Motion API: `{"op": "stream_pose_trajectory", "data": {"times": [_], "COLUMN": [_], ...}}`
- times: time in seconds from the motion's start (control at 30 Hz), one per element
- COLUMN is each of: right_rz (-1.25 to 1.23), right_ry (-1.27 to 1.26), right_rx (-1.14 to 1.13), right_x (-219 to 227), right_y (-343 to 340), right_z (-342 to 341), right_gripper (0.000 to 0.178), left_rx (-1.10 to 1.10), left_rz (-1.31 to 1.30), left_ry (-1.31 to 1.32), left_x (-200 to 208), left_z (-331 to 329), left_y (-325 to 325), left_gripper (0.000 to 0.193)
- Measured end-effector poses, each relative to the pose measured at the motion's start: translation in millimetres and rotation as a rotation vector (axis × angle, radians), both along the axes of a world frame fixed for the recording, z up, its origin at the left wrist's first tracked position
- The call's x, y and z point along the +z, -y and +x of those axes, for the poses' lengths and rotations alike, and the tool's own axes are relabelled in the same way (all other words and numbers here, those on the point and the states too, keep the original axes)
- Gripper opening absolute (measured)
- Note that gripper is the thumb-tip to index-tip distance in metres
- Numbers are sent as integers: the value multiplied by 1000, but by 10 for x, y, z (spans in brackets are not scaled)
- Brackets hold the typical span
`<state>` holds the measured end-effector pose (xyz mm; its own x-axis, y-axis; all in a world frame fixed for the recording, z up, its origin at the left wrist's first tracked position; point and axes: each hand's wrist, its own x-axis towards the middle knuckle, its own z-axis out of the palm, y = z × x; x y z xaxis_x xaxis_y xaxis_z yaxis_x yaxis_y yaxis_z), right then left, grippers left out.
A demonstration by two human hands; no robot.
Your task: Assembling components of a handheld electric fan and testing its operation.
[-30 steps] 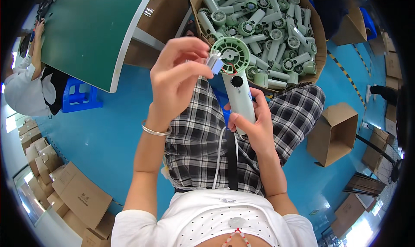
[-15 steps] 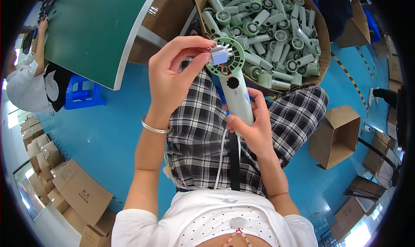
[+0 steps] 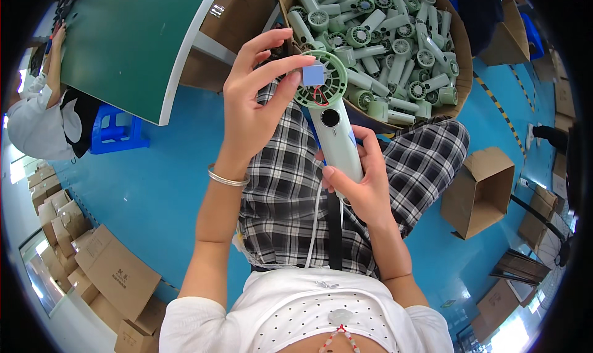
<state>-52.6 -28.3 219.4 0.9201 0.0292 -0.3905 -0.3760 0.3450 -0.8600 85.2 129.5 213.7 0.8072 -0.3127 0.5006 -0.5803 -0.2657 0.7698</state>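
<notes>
A pale green handheld fan [image 3: 338, 149] stands tilted above my lap, its round slotted head [image 3: 335, 93] at the far end and a dark round spot on its handle. Around the lower handle, my right hand [image 3: 364, 180] is closed. My left hand [image 3: 259, 96] has thumb and index finger at the left edge of a small square part [image 3: 313, 75] with a pale blue face; its other fingers are lifted. This part lies over the middle of the fan head, and red wires run from below it toward the handle. Its underside is hidden.
A large carton [image 3: 464, 56] heaped with similar green fans stands just beyond my knees. To the left is a green-topped table [image 3: 136, 50], with a person beside it and a blue stool [image 3: 117, 133]. An open cardboard box [image 3: 479, 195] sits on the floor at right.
The small square part has turned flatter and settled over the fan head's middle. My left hand has shifted slightly right, its other fingers spreading upward. My right hand keeps its hold.
</notes>
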Motion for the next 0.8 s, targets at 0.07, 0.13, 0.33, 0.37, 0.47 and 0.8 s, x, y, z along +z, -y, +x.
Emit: {"op": "stream_pose_trajectory", "data": {"times": [0.07,0.13,0.33,0.37,0.47,0.8], "right_rz": [-5,-40,-141,-152,-189,-218], "right_ry": [4,13,61,51,70,60], "right_rx": [2,-1,-16,-26,11,16], "right_x": [-17,-23,-46,-41,-98,-68], "right_y": [4,12,-30,-19,-3,-20], "right_z": [-7,-1,-27,-22,-33,-35], "right_gripper": [54,54,54,54,54,54], "left_rx": [-42,-42,-69,-86,-79,-41], "left_rz": [66,107,243,282,352,227], "left_ry": [-5,-18,105,130,177,222], "left_x": [57,142,204,196,286,223], "left_z": [-9,-35,11,28,-21,-60], "left_y": [-25,-43,-158,-161,-180,-154], "left_gripper": [27,28,31,31,32,31]}}
